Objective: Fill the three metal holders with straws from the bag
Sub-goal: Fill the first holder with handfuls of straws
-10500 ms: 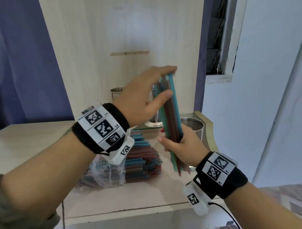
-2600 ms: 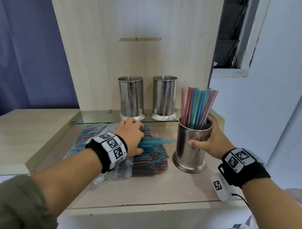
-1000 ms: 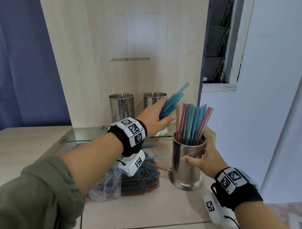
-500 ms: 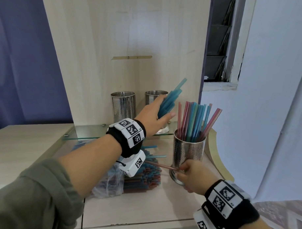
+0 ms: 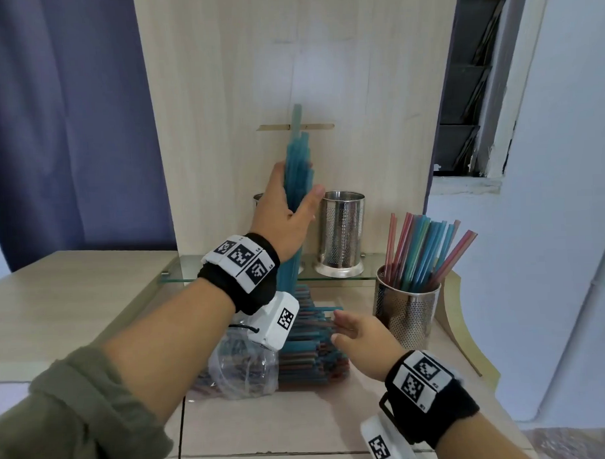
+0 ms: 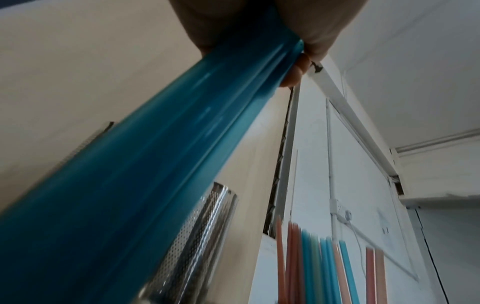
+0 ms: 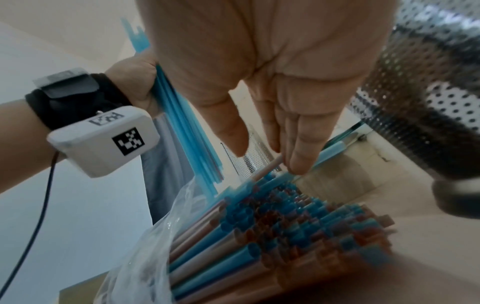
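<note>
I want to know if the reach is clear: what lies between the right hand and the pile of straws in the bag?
Nothing: in the right wrist view the right hand fingertips already touch loose straws atop the pile of straws.

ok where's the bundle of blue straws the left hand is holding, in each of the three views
Head: the blue straw bundle stands upright at centre, gripped by the left hand.
Left wrist: it runs diagonally from lower left up to the hand at the top.
Right wrist: it slants at centre left, beside the left wrist.
Shared landmark: the filled holder.
</note>
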Demonstrator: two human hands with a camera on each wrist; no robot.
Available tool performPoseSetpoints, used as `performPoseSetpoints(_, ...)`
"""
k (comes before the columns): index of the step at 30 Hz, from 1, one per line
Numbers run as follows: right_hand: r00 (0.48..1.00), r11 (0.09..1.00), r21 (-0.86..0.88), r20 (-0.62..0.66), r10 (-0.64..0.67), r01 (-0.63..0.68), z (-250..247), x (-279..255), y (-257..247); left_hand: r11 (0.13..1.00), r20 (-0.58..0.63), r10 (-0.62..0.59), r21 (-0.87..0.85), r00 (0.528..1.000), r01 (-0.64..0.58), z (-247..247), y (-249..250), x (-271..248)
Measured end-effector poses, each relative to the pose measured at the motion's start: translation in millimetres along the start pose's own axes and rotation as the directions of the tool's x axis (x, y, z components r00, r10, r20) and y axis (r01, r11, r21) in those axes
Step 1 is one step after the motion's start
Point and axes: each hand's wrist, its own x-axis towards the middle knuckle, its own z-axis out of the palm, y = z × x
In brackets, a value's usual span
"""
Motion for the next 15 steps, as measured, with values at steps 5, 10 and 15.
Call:
performPoseSetpoints(5,0.989,0.996,0.025,0.117,-0.088,0.086,7,2,-12,0.993,-0.163,0.002,-0.114,0.987,-0.021,-18,4,6)
performPoseSetpoints(10,0.988,0.987,-0.078,0.073,-0.136,0.142,8,2,-11,0.990,-0.229,-0.003,-0.137,0.973,-0.029,-29,4,8)
performPoseSetpoints(15,0.970,0.961,-0.174,-0.068,-0.232,0.217,-6,-7,-21,0.976,-0.282,0.007,-0.207,0.959,-0.068,-43,20,15)
